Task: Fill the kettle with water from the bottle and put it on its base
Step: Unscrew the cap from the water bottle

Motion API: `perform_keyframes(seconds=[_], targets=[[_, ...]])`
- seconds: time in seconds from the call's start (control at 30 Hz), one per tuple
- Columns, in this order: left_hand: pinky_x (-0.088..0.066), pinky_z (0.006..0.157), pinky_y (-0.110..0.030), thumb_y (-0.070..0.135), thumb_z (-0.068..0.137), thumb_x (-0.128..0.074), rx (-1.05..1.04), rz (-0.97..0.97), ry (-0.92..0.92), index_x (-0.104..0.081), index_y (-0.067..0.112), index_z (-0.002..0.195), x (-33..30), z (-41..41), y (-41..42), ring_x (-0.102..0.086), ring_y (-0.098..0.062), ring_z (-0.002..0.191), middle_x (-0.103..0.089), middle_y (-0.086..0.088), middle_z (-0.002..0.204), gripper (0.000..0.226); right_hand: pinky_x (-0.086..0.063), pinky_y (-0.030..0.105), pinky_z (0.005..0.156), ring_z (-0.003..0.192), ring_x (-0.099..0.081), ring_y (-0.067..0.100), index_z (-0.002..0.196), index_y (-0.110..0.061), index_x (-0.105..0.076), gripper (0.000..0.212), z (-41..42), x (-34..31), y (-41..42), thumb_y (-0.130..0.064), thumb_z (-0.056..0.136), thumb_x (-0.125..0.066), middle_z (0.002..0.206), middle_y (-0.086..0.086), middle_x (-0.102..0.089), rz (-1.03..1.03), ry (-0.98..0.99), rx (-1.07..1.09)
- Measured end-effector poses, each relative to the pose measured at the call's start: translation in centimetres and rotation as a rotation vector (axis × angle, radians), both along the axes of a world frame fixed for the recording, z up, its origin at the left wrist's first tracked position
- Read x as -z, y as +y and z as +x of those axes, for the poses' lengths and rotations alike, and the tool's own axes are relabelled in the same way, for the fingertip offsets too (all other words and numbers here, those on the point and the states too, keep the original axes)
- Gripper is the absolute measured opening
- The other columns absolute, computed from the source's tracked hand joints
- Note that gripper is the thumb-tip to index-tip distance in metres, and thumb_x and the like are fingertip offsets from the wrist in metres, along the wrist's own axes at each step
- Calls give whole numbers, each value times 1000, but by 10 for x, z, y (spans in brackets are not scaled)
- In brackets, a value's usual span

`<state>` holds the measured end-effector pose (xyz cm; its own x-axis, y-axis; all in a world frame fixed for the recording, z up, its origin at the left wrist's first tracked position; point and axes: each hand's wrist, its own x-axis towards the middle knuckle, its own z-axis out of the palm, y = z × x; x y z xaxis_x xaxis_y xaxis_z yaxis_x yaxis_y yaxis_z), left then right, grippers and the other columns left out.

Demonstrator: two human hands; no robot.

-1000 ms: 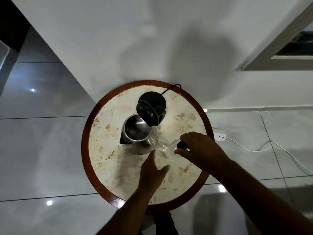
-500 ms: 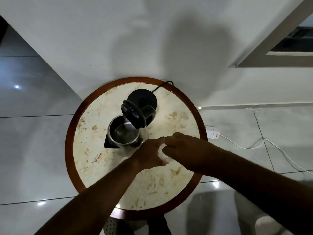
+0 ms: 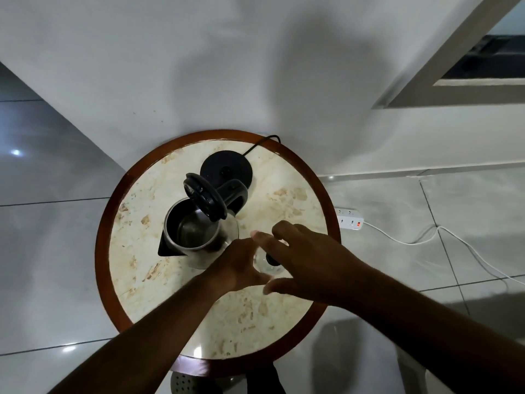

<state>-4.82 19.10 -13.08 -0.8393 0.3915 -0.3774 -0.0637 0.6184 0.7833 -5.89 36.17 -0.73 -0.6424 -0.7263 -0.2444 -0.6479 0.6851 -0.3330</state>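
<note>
Head view: the kettle (image 3: 196, 234) stands on the round marble surface (image 3: 176, 280) with its lid (image 3: 205, 200) tipped up and its mouth open, just in front of the black base (image 3: 225, 172), which lies bare behind it with its cord trailing off the far edge. Just right of the kettle, and nearly touching its wall, stands the clear bottle (image 3: 268, 264), its dark cap (image 3: 271, 259) showing between your hands. Your left hand (image 3: 238, 265) wraps the bottle's body, its grip closed on the plastic. Your right hand (image 3: 306, 263) hovers over the cap with fingers spread wide, holding nothing.

The step in hand looks like uncapping. Hold the bottle firmly but not hard (thin plastic likely buckles and spills once open). Bring your right fingertips down onto the cap and twist, keeping the bottle upright. Mind the kettle beside it: a careless elbow or wrist could knock the raised lid.
</note>
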Motion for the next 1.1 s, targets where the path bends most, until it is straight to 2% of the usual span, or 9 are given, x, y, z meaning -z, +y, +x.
perform_keyframes(seconds=[0.1,0.23,0.37,0.47,0.67,0.83,0.9,1.0,1.1], targets=[[-45,56,-3,55,57,-63,26,-29,68,-46,41,107,3,2,-2,-57,5,68,-54,28,78,55,-36,27,64,90,-59,22,124,-9,-50,39,1,3,-17,-34,94,-55,113,12,-60,109,59,8],[-39,57,3,59,63,-48,67,-104,148,-55,22,109,11,3,-3,-50,21,65,-45,24,87,60,-46,34,77,103,-54,30,125,0,-48,30,-1,-6,-21,-7,95,-47,124,20,-51,126,-20,-62],[-40,60,3,56,60,-67,11,-37,90,-54,34,109,11,3,-4,-55,23,76,-53,31,76,55,-44,24,73,90,-54,18,115,-6,-59,28,-7,-12,-4,-5,87,-60,114,13,-57,-56,-53,-91],[-45,74,-4,37,59,-83,-13,30,80,-52,38,112,11,4,-6,-62,9,92,-66,25,97,62,-41,21,77,89,-56,15,112,-10,-61,31,-21,17,36,-16,83,-69,106,4,-57,-139,-103,212],[-46,76,-2,28,58,-89,-82,93,43,-46,65,107,5,8,-4,-56,17,101,-55,45,111,75,-49,30,78,90,-59,25,101,-5,-64,21,-12,142,64,-15,84,-68,105,11,-53,76,-219,455],[-43,75,1,24,54,-92,-106,80,21,-50,60,104,10,11,-3,-57,17,98,-57,43,108,75,-51,33,71,83,-60,30,92,-3,-63,9,-1,190,54,-8,85,-62,97,15,-53,33,-183,426],[-45,74,-1,25,54,-93,-122,89,13,-50,55,105,10,12,-3,-57,16,98,-57,42,107,72,-51,34,75,90,-58,30,100,-4,-61,21,-1,191,55,-12,81,-68,102,15,-52,19,-167,438],[-47,74,-3,29,54,-93,-169,98,-22,-48,57,107,7,15,-2,-56,14,102,-56,42,108,75,-45,35,93,112,-46,25,134,-13,-41,81,13,180,63,-36,68,-82,127,11,-47,-97,-214,585],[-51,92,-21,29,55,-94,-309,158,-193,-47,49,127,8,25,-9,-55,-2,119,-58,25,127,89,-34,33,107,128,-34,12,146,-28,-16,108,42,162,44,-51,62,-81,147,0,-36,-278,-359,664]])
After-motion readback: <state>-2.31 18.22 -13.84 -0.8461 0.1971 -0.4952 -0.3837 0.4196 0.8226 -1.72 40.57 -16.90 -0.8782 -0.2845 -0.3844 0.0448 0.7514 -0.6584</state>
